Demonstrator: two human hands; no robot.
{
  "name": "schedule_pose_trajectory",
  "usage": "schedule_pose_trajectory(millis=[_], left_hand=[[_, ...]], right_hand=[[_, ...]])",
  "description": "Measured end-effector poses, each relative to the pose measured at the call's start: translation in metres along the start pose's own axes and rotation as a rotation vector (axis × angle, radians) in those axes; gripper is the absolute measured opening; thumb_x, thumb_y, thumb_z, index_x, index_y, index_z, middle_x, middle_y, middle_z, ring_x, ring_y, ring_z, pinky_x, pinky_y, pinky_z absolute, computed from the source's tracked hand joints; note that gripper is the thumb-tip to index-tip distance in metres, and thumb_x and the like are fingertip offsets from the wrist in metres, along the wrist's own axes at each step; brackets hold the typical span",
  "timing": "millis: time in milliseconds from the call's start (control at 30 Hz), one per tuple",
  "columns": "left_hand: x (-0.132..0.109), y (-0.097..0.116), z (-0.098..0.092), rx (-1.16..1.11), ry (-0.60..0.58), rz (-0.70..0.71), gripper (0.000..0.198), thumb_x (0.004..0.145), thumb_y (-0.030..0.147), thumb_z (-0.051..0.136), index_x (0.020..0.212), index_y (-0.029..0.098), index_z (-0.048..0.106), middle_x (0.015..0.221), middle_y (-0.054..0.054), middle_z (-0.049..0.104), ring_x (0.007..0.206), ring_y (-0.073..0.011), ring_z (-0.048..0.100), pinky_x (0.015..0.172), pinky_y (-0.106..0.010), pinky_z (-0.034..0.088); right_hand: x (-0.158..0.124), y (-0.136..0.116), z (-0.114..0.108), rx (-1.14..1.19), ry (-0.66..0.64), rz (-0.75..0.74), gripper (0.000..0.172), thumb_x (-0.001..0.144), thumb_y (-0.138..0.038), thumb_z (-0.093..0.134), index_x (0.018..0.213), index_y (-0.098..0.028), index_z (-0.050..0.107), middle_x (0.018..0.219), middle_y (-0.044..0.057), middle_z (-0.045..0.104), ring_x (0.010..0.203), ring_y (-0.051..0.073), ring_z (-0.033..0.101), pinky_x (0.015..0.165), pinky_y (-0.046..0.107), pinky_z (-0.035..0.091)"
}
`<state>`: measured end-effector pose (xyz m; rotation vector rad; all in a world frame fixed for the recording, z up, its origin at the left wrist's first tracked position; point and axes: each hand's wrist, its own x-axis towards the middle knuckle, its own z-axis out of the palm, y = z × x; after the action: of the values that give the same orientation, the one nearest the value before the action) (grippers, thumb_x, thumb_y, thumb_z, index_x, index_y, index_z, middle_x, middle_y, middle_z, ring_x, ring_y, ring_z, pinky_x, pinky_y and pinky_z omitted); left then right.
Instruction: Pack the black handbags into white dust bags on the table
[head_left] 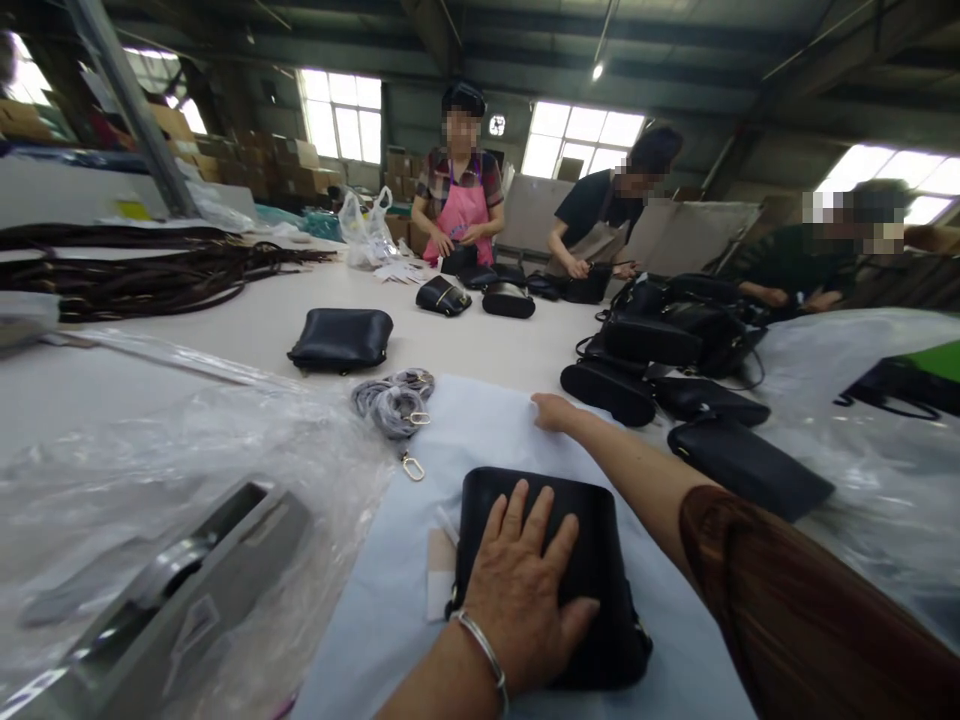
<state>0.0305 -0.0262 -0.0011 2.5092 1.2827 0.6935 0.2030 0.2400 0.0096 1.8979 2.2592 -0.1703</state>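
Note:
My left hand [525,570], with a silver bangle at the wrist, lies flat with spread fingers on a black leather handbag [592,530]. The bag rests on a pale blue wrapping sheet [480,420]. At the sheet's far edge is my right hand [553,412], its fingers closed on the sheet; the fingertips are partly hidden. A tan and white tag [440,570] sticks out beside the bag's left side. Just left of the sheet's far part lies a coiled grey strap [394,405] with gold clasps.
A tape dispenser [195,600] stands on clear plastic film [247,440] at the left. One black bag [341,338] lies farther back; a pile of black bags [660,330] fills the right. Dark straps [135,270] lie far left. Several co-workers stand across the table.

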Motion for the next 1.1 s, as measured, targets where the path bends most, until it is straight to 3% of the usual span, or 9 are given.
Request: schedule_pose_trajectory(millis=[100, 233, 633, 733, 900, 1100], left_hand=[[0.001, 0.001, -0.002, 0.000, -0.009, -0.002, 0.078, 0.089, 0.066, 0.057, 0.156, 0.031, 0.040, 0.169, -0.008, 0.022, 0.157, -0.0371, 0.010, 0.125, -0.062, 0.019], [0.001, 0.002, -0.004, 0.006, -0.023, -0.004, 0.078, 0.089, 0.067, 0.055, 0.156, 0.031, 0.039, 0.170, -0.008, 0.021, 0.157, -0.0368, 0.009, 0.125, -0.062, 0.019], [0.001, 0.000, 0.000, 0.025, -0.005, 0.000, 0.081, 0.086, 0.061, 0.064, 0.157, 0.033, 0.038, 0.170, -0.006, 0.020, 0.157, -0.0378, 0.012, 0.125, -0.061, 0.020], [0.001, 0.000, 0.000, 0.036, -0.006, 0.000, 0.082, 0.084, 0.056, 0.068, 0.157, 0.033, 0.039, 0.170, -0.005, 0.020, 0.156, -0.0378, 0.013, 0.126, -0.061, 0.020], [0.000, -0.001, 0.001, 0.017, -0.004, 0.003, 0.078, 0.088, 0.062, 0.061, 0.156, 0.032, 0.040, 0.170, -0.007, 0.022, 0.157, -0.0370, 0.012, 0.126, -0.060, 0.019], [0.001, 0.000, 0.000, 0.014, 0.006, 0.006, 0.075, 0.090, 0.066, 0.055, 0.154, 0.030, 0.043, 0.168, -0.008, 0.026, 0.157, -0.0365, 0.012, 0.126, -0.060, 0.017]], right_hand=[[-0.001, 0.017, 0.017, -0.031, -0.007, 0.059, 0.037, 0.086, -0.010, 0.058, 0.121, -0.008, 0.072, 0.122, 0.023, 0.071, 0.115, 0.031, 0.068, 0.096, 0.036, 0.051], [0.002, 0.017, 0.027, -0.036, 0.019, 0.060, 0.030, 0.088, -0.011, 0.055, 0.107, -0.010, 0.078, 0.113, 0.021, 0.074, 0.110, 0.031, 0.069, 0.091, 0.034, 0.052], [-0.035, 0.020, 0.004, -0.055, 0.239, -0.030, 0.024, 0.088, -0.017, 0.053, 0.096, -0.014, 0.075, 0.107, 0.019, 0.073, 0.103, 0.031, 0.069, 0.087, 0.040, 0.052], [-0.051, 0.023, -0.003, 0.003, 0.334, -0.186, 0.017, 0.084, -0.014, 0.056, 0.088, -0.016, 0.072, 0.115, 0.017, 0.072, 0.112, 0.029, 0.066, 0.097, 0.040, 0.050], [-0.093, 0.027, -0.006, 0.237, 0.592, -0.709, 0.011, 0.074, -0.009, 0.061, 0.073, -0.020, 0.062, 0.133, 0.013, 0.065, 0.135, 0.031, 0.052, 0.111, 0.049, 0.043], [-0.164, 0.013, -0.007, 0.132, 0.619, -0.777, 0.013, 0.082, -0.009, 0.061, 0.083, -0.021, 0.064, 0.142, 0.012, 0.060, 0.145, 0.033, 0.042, 0.112, 0.056, 0.040]])
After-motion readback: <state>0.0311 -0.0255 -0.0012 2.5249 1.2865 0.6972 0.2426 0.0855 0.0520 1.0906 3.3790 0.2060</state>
